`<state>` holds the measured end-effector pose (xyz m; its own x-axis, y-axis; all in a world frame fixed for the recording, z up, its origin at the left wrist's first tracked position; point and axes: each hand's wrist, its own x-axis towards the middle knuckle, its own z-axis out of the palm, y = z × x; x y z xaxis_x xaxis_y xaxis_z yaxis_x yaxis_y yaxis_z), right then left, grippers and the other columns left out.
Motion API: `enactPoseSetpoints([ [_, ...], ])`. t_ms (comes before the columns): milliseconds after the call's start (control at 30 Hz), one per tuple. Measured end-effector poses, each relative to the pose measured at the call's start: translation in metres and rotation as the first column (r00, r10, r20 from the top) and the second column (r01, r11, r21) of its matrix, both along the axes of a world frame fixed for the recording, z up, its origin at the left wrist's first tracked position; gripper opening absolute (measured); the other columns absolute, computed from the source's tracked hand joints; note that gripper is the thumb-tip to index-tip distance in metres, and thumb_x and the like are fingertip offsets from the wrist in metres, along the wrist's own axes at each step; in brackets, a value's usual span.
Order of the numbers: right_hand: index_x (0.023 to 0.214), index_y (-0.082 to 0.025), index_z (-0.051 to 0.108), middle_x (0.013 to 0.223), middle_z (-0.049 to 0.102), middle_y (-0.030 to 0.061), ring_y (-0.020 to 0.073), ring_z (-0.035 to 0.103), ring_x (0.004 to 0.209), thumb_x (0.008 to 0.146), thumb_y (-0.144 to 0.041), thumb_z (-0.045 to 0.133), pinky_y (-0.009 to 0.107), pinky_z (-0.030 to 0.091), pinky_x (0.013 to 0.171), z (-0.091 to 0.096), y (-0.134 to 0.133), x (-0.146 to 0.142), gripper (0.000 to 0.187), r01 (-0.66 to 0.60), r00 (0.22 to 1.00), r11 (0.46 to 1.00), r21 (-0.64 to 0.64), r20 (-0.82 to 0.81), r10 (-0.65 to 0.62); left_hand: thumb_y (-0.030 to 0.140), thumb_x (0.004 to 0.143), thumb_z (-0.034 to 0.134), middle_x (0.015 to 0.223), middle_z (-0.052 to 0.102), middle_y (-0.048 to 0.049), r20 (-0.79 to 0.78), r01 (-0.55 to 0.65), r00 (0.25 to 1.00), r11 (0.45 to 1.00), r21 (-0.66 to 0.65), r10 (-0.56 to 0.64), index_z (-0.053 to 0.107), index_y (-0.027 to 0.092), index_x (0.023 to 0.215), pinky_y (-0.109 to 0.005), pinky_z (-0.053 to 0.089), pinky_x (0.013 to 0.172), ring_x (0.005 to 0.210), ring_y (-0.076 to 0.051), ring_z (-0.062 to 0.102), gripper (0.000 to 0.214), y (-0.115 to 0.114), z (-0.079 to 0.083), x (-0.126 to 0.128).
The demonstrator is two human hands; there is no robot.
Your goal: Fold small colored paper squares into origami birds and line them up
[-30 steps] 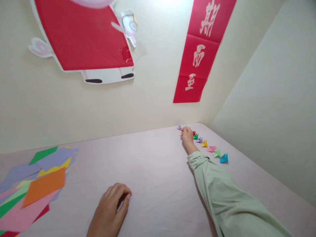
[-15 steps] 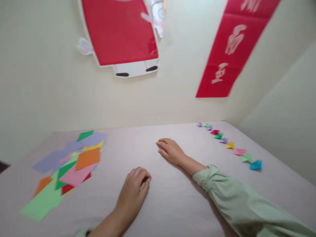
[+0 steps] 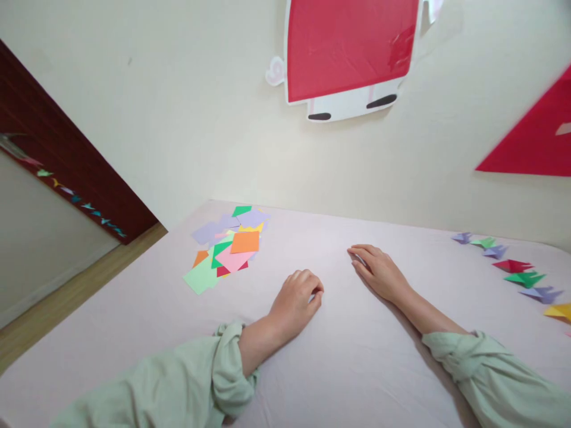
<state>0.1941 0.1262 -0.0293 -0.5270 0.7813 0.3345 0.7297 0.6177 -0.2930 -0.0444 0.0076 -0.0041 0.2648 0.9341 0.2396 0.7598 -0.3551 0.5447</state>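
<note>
My left hand (image 3: pixel 297 301) rests on the pale pink cloth-covered table (image 3: pixel 339 368), its fingers curled in and the thumb close against the index finger. Nothing shows in its grasp. Farther ahead and to the right, my right hand (image 3: pixel 379 270) lies palm down with fingers stretched out, holding nothing. To the left of my left hand is a loose spread of coloured paper sheets (image 3: pixel 245 242), overlapping in orange, pink, green, purple, yellow and red. Neither hand touches the paper. A row of small folded paper figures (image 3: pixel 525 278) runs along the right side, beyond my right hand.
A wall stands behind the table, bearing a red and white cartoon cutout (image 3: pixel 348 53) and a red banner (image 3: pixel 539 137). At the left, a dark red-brown panel (image 3: pixel 89 154) carries a string of small coloured shapes above a wooden floor (image 3: pixel 80 303).
The view has swung to the left, so the paper sheets and cutout appear farther right. The panel and left sleeve have come into view. Both hands keep much the same pose.
</note>
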Motion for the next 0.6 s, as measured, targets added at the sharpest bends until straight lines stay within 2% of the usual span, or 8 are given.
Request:
enactPoseSetpoints([
  [100, 0.121, -0.018, 0.062, 0.124, 0.062, 0.0123, 0.0274, 0.058, 0.111, 0.092, -0.028, 0.046, 0.044, 0.046, 0.095, 0.002, -0.001, 0.0, 0.035, -0.014, 1.0, 1.0, 0.013, -0.004, 0.015, 0.017, 0.087, 0.054, 0.097, 0.062, -0.0021, -0.051, -0.037, 0.998, 0.999, 0.019, 0.038, 0.058, 0.022, 0.092, -0.034, 0.042, 0.086, 0.095, -0.019, 0.055, 0.008, 0.005, 0.001, -0.017],
  [200, 0.119, -0.018, 0.063, 0.122, 0.062, 0.0121, 0.0273, 0.058, 0.109, 0.092, -0.027, 0.046, 0.043, 0.047, 0.094, 0.003, -0.001, 0.0, 0.033, -0.016, 1.0, 1.0, 0.014, -0.014, 0.016, 0.018, 0.087, 0.053, 0.108, 0.061, -0.0041, -0.133, -0.155, 0.977, 0.983, 0.096, 0.167, 0.058, 0.023, 0.103, -0.036, 0.042, 0.093, 0.104, -0.021, 0.055, 0.018, 0.017, 0.003, -0.052],
  [333, 0.119, -0.019, 0.063, 0.121, 0.063, 0.0117, 0.0272, 0.059, 0.109, 0.092, -0.027, 0.046, 0.043, 0.046, 0.094, 0.001, 0.0, 0.001, 0.033, -0.018, 1.0, 1.0, 0.02, -0.019, 0.018, 0.03, 0.084, 0.059, 0.139, 0.047, -0.0125, -0.287, -0.38, 0.864, 0.909, 0.169, 0.414, 0.048, 0.019, 0.129, -0.042, 0.031, 0.11, 0.132, -0.028, 0.041, 0.048, 0.04, 0.004, -0.113],
  [400, 0.119, -0.02, 0.063, 0.121, 0.063, 0.0115, 0.027, 0.059, 0.109, 0.091, -0.028, 0.046, 0.042, 0.046, 0.094, 0.0, 0.001, 0.001, 0.033, -0.02, 1.0, 0.999, 0.025, -0.024, 0.021, 0.04, 0.081, 0.061, 0.15, 0.036, -0.0154, -0.371, -0.488, 0.787, 0.865, 0.115, 0.493, 0.04, 0.018, 0.138, -0.044, 0.027, 0.113, 0.14, -0.032, 0.031, 0.065, 0.049, 0.002, -0.139],
  [467, 0.119, -0.021, 0.063, 0.121, 0.063, 0.0112, 0.0266, 0.059, 0.108, 0.092, -0.028, 0.046, 0.042, 0.046, 0.093, -0.001, 0.002, 0.002, 0.033, -0.021, 0.999, 0.999, 0.027, -0.029, 0.021, 0.053, 0.079, 0.06, 0.153, 0.033, -0.0179, -0.43, -0.579, 0.737, 0.815, -0.005, 0.521, 0.035, 0.016, 0.143, -0.046, 0.029, 0.112, 0.141, -0.035, 0.031, 0.077, 0.054, 0.0, -0.156],
  [500, 0.119, -0.021, 0.063, 0.121, 0.063, 0.011, 0.0265, 0.059, 0.108, 0.092, -0.028, 0.046, 0.042, 0.046, 0.093, -0.001, 0.002, 0.002, 0.032, -0.021, 0.999, 0.999, 0.027, -0.03, 0.022, 0.056, 0.08, 0.058, 0.151, 0.036, -0.0178, -0.442, -0.589, 0.734, 0.807, -0.039, 0.515, 0.034, 0.016, 0.143, -0.046, 0.03, 0.111, 0.14, -0.034, 0.034, 0.079, 0.056, -0.002, -0.161],
  [600, 0.118, -0.021, 0.063, 0.121, 0.063, 0.0109, 0.0263, 0.059, 0.108, 0.092, -0.027, 0.045, 0.042, 0.046, 0.094, -0.002, 0.002, 0.002, 0.032, -0.02, 0.999, 1.0, 0.022, -0.027, 0.02, 0.056, 0.082, 0.054, 0.149, 0.041, -0.0155, -0.455, -0.568, 0.741, 0.823, -0.029, 0.495, 0.035, 0.016, 0.143, -0.044, 0.03, 0.111, 0.139, -0.032, 0.036, 0.076, 0.058, -0.005, -0.168],
])
